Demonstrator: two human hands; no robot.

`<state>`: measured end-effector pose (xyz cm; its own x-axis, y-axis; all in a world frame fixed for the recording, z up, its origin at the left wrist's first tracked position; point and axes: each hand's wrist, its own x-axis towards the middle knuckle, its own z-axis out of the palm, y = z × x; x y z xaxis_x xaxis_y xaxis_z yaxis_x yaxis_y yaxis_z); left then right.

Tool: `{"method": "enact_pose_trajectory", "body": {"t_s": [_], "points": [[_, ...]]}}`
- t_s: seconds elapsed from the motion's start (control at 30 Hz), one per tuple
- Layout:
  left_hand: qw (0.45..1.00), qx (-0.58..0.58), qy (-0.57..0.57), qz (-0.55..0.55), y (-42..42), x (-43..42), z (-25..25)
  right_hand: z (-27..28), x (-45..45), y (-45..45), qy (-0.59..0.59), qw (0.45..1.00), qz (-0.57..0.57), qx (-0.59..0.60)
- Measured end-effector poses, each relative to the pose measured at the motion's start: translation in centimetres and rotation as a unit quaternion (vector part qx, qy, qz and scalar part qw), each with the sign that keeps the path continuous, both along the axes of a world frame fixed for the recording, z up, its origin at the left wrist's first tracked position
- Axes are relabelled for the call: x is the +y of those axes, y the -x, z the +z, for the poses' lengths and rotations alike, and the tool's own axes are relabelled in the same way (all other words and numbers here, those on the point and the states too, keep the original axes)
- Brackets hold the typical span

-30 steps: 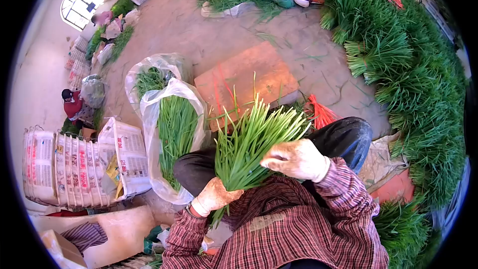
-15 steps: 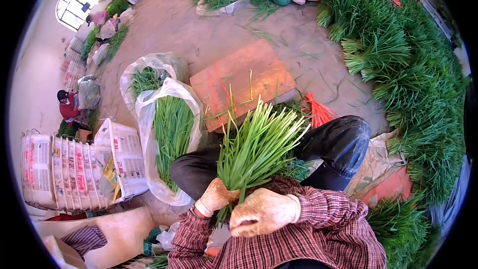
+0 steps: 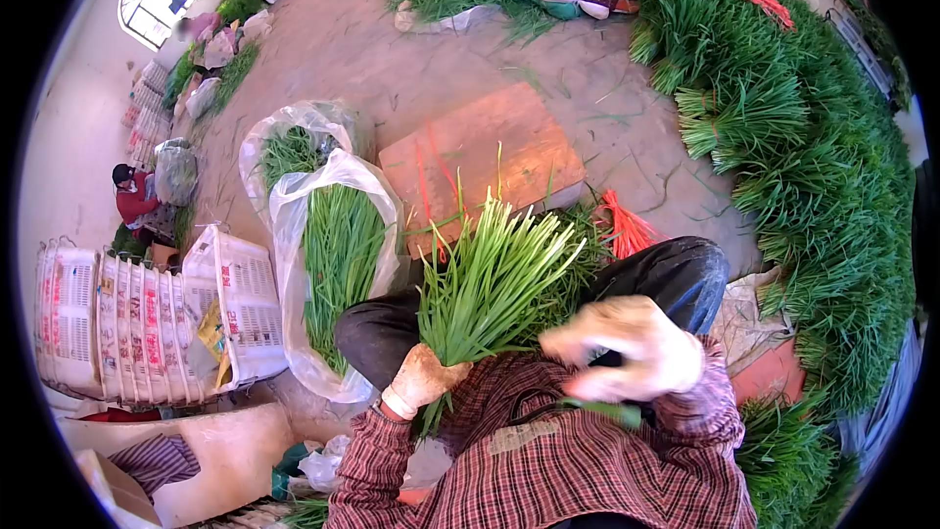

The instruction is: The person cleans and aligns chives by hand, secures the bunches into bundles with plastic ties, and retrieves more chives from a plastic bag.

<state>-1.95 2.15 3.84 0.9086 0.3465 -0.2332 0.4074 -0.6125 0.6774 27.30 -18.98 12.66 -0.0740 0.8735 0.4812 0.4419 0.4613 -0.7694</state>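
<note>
My gloved left hand [image 3: 426, 377] is closed around the lower part of a bunch of garlic chives [image 3: 494, 284], whose pale stem ends fan out up and away from me. To the right of the bunch, my gloved right hand [image 3: 627, 348] is apart from it and smeared by motion. A short blurred green strip [image 3: 612, 413] shows just under that hand; whether the fingers hold it I cannot make out. Beyond my knees lies a wooden board [image 3: 480, 162] with red ties across its left part. A bundle of red ties [image 3: 627, 225] rests beside my right knee.
Two clear plastic bags [image 3: 338, 264] of chives stand left of the board. Stacked white crates [image 3: 162, 323] are farther left. A long heap of bundled chives [image 3: 818, 196] lines the right side, with red ties [image 3: 754, 0] on top. Another person [image 3: 137, 198] sits at the far left.
My right hand has moved right, away from the base of the bunch and my left hand. My left hand still holds the chives, which have shifted slightly left.
</note>
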Motion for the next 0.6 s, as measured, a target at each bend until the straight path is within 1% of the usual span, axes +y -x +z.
{"method": "enact_pose_trajectory", "body": {"t_s": [0.03, 0.1, 0.13, 0.17, 0.2, 0.23, 0.27, 0.3, 0.33, 0.37, 0.4, 0.43, 0.5, 0.53, 0.6], "points": [[0.998, -0.026, -0.039, -0.035, 0.1, 0.0, -0.2, -1.0, 1.1, 1.1, 0.038, 0.986, -0.118, -0.113], [0.997, -0.070, -0.010, -0.016, -0.2, -0.4, 0.5, -3.0, 3.5, 0.8, 0.105, 0.957, -0.187, -0.195], [0.997, -0.024, 0.067, 0.030, -0.1, -0.7, 1.4, -4.4, 4.5, 0.4, 0.096, 0.956, -0.215, -0.176], [0.997, -0.026, 0.063, 0.023, 0.2, -0.5, 1.1, -5.8, 5.5, -0.3, 0.086, 0.953, -0.243, -0.156], [0.998, -0.052, -0.001, -0.031, 0.7, -0.4, 0.4, -7.0, 6.7, -1.3, 0.059, 0.945, -0.258, -0.193], [0.991, -0.077, -0.065, -0.086, 1.2, -0.3, 0.0, -8.0, 7.4, -2.0, 0.059, 0.937, -0.275, -0.207], [0.980, -0.085, -0.132, -0.122, 1.5, -0.3, -0.1, -8.9, 8.2, -2.6, 0.071, 0.932, -0.285, -0.211], [0.979, -0.086, -0.134, -0.128, 1.7, -0.4, -0.1, -9.6, 8.7, -3.2, 0.083, 0.927, -0.295, -0.216], [0.993, -0.071, -0.060, -0.074, 1.8, -0.8, -0.2, -9.7, 8.9, -3.7, 0.084, 0.926, -0.300, -0.214], [0.998, -0.054, 0.016, -0.018, 2.0, -0.9, -0.3, -9.6, 9.0, -4.1, 0.132, 0.929, -0.272, -0.212], [0.954, -0.105, -0.230, -0.159, 2.0, -0.5, -0.2, -9.6, 9.0, -4.4, 0.179, 0.930, -0.243, -0.209], [0.953, -0.108, -0.230, -0.162, 2.0, -0.5, -0.3, -9.7, 9.0, -4.6, 0.179, 0.929, -0.248, -0.211], [0.981, -0.081, -0.138, -0.111, 2.3, -0.7, -0.6, -9.9, 9.1, -4.7, 0.197, 0.938, -0.244, -0.148], [0.981, -0.082, -0.138, -0.113, 2.2, -0.7, -0.6, -9.9, 9.2, -4.7, 0.175, 0.942, -0.250, -0.137], [0.974, -0.093, -0.154, -0.136, 2.2, -0.6, -0.1, -9.7, 9.2, -4.8, 0.180, 0.942, -0.244, -0.146]]}}
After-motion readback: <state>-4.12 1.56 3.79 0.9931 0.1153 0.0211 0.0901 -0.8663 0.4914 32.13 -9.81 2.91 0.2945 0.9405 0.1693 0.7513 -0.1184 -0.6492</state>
